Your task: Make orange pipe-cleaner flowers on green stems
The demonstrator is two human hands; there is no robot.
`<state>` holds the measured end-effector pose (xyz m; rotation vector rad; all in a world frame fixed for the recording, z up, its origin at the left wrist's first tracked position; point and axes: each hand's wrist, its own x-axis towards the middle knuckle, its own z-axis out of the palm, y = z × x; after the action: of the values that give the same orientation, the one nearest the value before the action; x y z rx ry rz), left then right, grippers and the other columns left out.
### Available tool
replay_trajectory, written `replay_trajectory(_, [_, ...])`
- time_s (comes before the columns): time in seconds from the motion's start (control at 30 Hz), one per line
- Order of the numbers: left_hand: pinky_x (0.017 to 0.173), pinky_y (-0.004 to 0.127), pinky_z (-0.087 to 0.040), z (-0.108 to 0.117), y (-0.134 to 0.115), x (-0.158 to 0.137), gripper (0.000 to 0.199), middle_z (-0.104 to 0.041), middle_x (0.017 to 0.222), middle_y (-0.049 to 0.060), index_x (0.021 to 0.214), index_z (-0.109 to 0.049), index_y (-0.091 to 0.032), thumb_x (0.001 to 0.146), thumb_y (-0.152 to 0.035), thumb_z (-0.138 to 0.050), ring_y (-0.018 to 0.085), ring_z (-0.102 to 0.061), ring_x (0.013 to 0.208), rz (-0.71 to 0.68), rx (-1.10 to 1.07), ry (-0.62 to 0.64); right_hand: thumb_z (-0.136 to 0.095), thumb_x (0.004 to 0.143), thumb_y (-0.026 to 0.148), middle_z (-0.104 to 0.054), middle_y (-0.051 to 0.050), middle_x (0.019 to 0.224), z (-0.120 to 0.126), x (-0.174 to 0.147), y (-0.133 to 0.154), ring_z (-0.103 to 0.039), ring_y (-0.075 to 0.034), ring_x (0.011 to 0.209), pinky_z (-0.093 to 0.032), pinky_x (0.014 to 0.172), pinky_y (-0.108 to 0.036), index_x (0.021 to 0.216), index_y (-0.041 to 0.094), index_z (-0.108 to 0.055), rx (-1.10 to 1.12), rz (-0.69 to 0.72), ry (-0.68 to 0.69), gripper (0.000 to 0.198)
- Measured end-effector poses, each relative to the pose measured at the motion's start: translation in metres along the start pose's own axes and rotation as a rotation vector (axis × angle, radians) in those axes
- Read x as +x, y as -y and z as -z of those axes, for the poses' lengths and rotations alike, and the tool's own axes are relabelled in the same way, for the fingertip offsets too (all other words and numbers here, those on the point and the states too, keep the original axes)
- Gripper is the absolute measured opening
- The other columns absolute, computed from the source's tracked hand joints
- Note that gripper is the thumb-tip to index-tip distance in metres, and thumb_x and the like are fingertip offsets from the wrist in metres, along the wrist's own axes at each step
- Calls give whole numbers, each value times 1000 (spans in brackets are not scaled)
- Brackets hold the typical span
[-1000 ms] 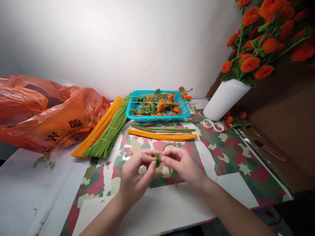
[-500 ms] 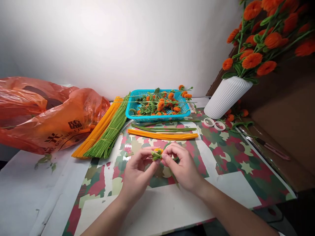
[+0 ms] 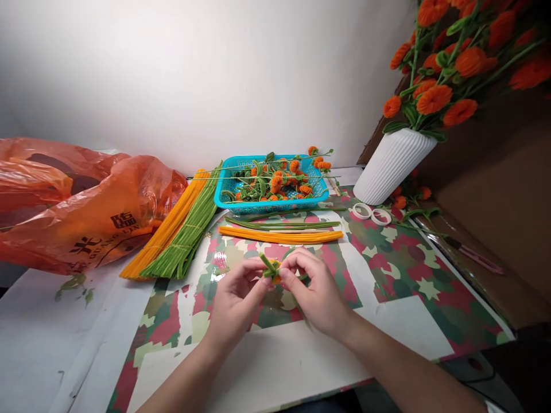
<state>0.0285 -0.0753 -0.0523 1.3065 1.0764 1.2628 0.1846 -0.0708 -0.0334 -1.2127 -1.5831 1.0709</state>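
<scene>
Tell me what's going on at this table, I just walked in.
A person is working a small green and orange piece between the fingertips of the left hand and right hand, above a camouflage-patterned cover. Beyond the hands lie loose orange strips, then a blue basket holding orange flowers and greenery. Bundled orange strips and green strips lie to the left, beside an orange plastic bag. A white vase of orange blooms stands to the right.
</scene>
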Motion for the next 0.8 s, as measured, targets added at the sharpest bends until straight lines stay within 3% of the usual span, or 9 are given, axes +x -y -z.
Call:
replay_trajectory(0.07, [56, 23, -56, 0, -2, 2, 10, -68, 77, 2, 86, -67, -19, 79, -26, -69, 12, -63, 59, 114, -108, 13, -52, 88, 18, -56, -3, 78, 1, 0, 1, -51, -17, 78, -42, 66, -29, 74, 20, -55, -98, 109, -30, 14])
replay_trajectory(0.17, [55, 22, -56, 3, -2, 3, 11, -67, 70, 0, 83, -68, -18, 77, -26, -72, 11, -62, 55, 148, -162, 31, -52, 87, 14, -56, -2, 76, 1, -1, 0, -50, -17, 76, -40, 71, -32, 76, 20, -55, -217, 241, -54, 12])
replay_trajectory(0.3, [60, 24, -58, 7, -2, 0, 9, -72, 79, 3, 84, -69, -19, 76, -19, -72, 15, -68, 64, 17, -14, -5, -53, 87, 13, -57, -2, 78, 2, 0, -3, -50, -17, 78, -39, 73, -32, 77, 20, -54, -239, 265, -49, 12])
replay_trajectory(0.43, [70, 27, -59, 11, -1, -2, 7, -72, 92, 8, 83, -71, -19, 77, -15, -70, 23, -70, 92, -188, 224, -23, -52, 87, 14, -55, -1, 75, 2, 1, -3, -51, -16, 75, -39, 73, -31, 75, 20, -52, -195, 194, -22, 14])
replay_trajectory(0.5, [71, 27, -58, 12, -2, 0, 4, -72, 91, 8, 81, -70, -19, 79, -17, -68, 24, -68, 98, -196, 285, -7, -52, 87, 14, -54, 0, 74, 2, 1, -3, -50, -16, 74, -39, 73, -31, 74, 20, -51, -191, 172, -7, 15])
replay_trajectory(0.63, [61, 25, -55, 12, -6, 4, 12, -67, 83, 6, 77, -64, -18, 84, -28, -64, 18, -66, 77, 7, 145, 83, -51, 88, 15, -54, -1, 75, 2, 1, -5, -50, -16, 74, -38, 72, -32, 75, 20, -50, -255, 226, 22, 14])
replay_trajectory(0.8, [52, 19, -46, 14, -8, 8, 22, -58, 67, 0, 72, -59, -17, 81, -35, -68, 10, -54, 58, 348, -94, 217, -46, 89, 12, -60, -3, 77, 9, 1, -9, -48, -18, 75, -32, 72, -35, 80, 20, -54, -548, 565, 69, 15])
